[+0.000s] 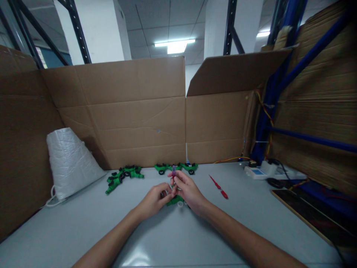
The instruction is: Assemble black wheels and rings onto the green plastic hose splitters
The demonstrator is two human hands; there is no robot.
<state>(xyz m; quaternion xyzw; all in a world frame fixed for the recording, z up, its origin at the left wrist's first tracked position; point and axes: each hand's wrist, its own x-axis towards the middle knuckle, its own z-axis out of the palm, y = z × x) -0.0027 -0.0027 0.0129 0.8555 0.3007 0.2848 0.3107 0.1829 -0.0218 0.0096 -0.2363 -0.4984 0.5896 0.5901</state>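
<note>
My left hand and my right hand meet over the middle of the table. Between the right thumb and fingers a small, upright purple-and-red piece is pinched; its kind is too small to tell. The left fingers are curled together against the right fingertips, and what they hold is hidden. Just below the hands shows a green toy car part with a pale round wheel, mostly covered by the fingers. Behind them stands a row of green toy cars with black wheels.
More green toy cars lie in a cluster at the left. A red screwdriver rests to the right. A white foam-wrapped bag leans at the left, a power strip sits at the right, and cardboard walls enclose the table.
</note>
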